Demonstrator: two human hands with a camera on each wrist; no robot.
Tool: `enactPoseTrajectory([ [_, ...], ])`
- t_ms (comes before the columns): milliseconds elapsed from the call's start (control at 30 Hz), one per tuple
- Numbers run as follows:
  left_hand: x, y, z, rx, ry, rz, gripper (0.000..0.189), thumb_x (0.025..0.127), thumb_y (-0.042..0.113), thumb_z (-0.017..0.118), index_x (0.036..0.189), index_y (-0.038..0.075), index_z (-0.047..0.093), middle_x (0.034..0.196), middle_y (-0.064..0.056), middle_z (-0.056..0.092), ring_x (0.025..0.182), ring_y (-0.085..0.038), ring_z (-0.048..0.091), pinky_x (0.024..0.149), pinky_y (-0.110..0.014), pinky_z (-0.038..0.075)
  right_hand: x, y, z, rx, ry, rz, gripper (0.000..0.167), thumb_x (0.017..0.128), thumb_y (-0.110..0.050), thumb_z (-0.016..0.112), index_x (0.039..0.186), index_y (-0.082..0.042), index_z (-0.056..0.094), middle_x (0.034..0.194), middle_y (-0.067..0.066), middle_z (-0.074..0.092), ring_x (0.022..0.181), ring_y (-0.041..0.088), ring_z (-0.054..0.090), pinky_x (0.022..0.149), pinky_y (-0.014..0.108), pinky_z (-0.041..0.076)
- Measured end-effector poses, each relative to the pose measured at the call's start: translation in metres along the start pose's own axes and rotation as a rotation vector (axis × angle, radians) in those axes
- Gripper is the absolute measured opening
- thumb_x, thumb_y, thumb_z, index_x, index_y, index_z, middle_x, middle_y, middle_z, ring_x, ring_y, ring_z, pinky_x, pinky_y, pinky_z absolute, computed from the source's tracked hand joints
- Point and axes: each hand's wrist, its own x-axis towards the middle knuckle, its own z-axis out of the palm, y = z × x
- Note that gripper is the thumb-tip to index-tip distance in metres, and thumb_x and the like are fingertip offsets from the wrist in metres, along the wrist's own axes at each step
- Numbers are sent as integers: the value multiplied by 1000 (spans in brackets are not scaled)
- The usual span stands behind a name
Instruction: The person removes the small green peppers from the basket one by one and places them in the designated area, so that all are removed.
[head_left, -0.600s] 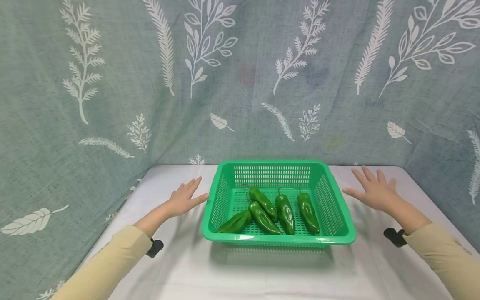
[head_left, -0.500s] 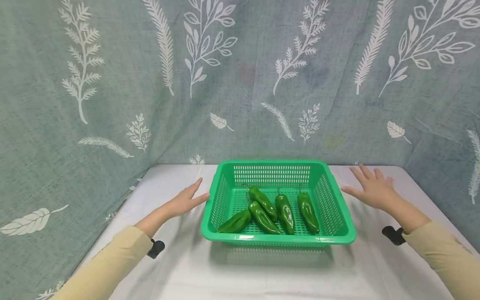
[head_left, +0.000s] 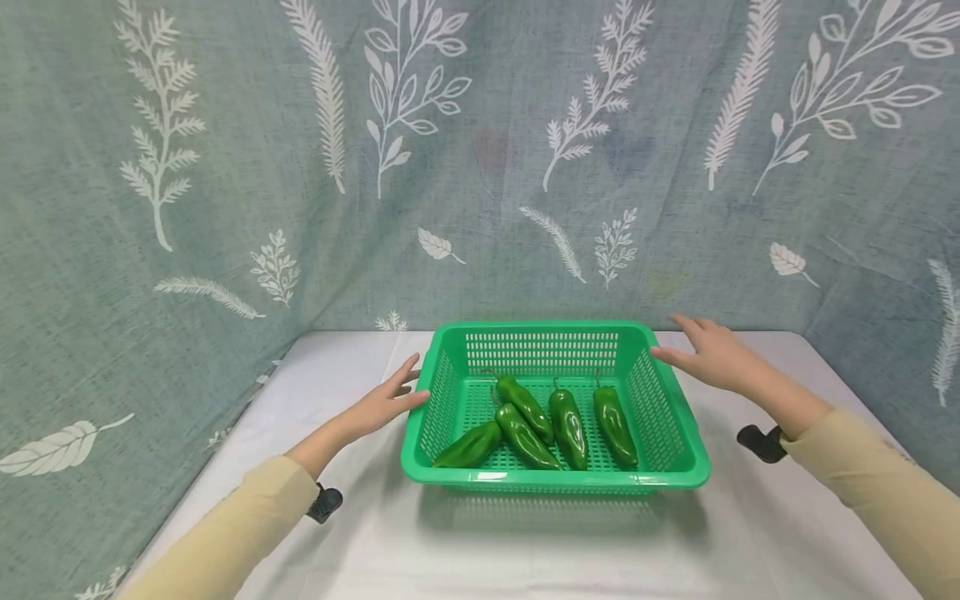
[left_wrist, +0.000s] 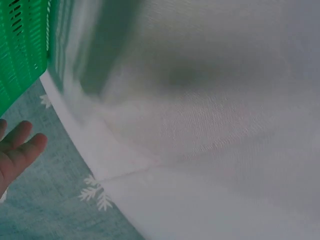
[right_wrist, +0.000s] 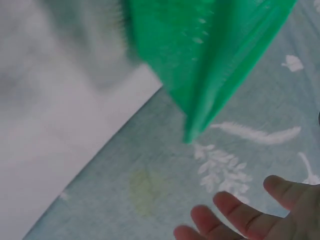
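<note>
The head view shows, nearest, a tan left sleeve [head_left: 225, 525] and a tan right sleeve [head_left: 862, 483] reaching in from the lower corners, with a black wrist device [head_left: 325, 503] below the left cuff and another black device [head_left: 761, 444] beside the right one. Between them spreads the white surface [head_left: 525, 558], and on it, in the middle, stands a green plastic basket [head_left: 555, 479] with slotted walls, its wide front rim toward the person.

Within the basket lie five glossy green peppers [head_left: 568, 427]. One slants at the near left, its upper end against a neighbour; two more lie diagonally side by side; the remaining two lie apart, one near the middle, the other toward the right wall.

The left hand [head_left: 382, 404] is at the left rim, its grip apart, thumb away from the fingers; whether the thumb touches the rim cannot be told. The right hand [head_left: 712, 358] hovers by the far right corner, its grip also apart; in the right wrist view its fingers spread below that corner, with a gap between.

Farthest back hangs a grey-green cloth [head_left: 480, 250] printed with white leaves and sprigs, meeting the surface's far edge.
</note>
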Motion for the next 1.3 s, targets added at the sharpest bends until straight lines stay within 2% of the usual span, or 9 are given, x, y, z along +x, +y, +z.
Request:
enactPoseTrajectory([
  [133,6,-2,0,-89,16,14,78,93,41,49,149,21,-1,150,-19,17,134,-41,22,104,-58,25,10,-17,-5,83,-44,-4,85,91,-58,39,144,4,18,138,38,24,123,55,25,91,69,28],
  [300,10,-2,1,-150,27,16,78,92,38,51,149,20,1,149,-20,20,134,-39,25,104,-57,26,20,-35,-6,170,-63,-15,83,91,-56,40,145,2,16,138,35,30,124,50,32,92,65,32],
  [400,12,-4,3,-175,34,14,77,92,36,52,149,22,3,149,-19,22,134,-38,26,104,-57,26,25,-43,-3,233,-78,-1,85,90,-57,43,146,0,14,140,33,28,126,49,30,94,63,32],
  [567,17,-7,6,-157,28,27,73,93,32,52,149,24,6,149,-17,22,134,-38,25,103,-57,27,35,-55,4,413,-156,37,86,89,-56,47,148,-6,10,144,30,21,127,49,29,95,60,34],
  [700,17,-8,7,-137,28,21,71,94,32,51,149,25,7,149,-18,21,135,-39,23,104,-59,26,44,-63,12,511,-200,52,85,89,-52,49,148,-7,7,146,29,16,127,47,29,94,57,38],
  [933,16,-6,7,-139,19,26,70,95,31,49,149,23,6,149,-19,20,135,-39,22,104,-59,25,56,-66,33,526,-227,140,81,91,-46,50,147,-5,9,145,28,20,128,45,30,89,57,42],
  [1100,15,-4,7,-104,19,34,70,95,32,49,149,22,7,151,-16,18,137,-37,17,104,-61,21,59,-64,48,562,-249,217,81,91,-44,50,147,-4,7,148,25,14,132,45,23,92,64,36],
  [1200,11,5,6,-84,20,37,70,95,30,49,149,19,7,152,-17,15,138,-39,13,103,-64,19,60,-64,58,562,-241,246,79,92,-40,50,147,-3,8,149,24,12,131,46,22,93,65,34],
  [1300,7,15,5,-90,17,33,69,95,26,49,149,15,7,152,-18,12,138,-40,11,103,-65,17,60,-64,68,505,-234,256,78,91,-38,52,146,-1,11,148,26,14,129,48,26,92,63,36],
])
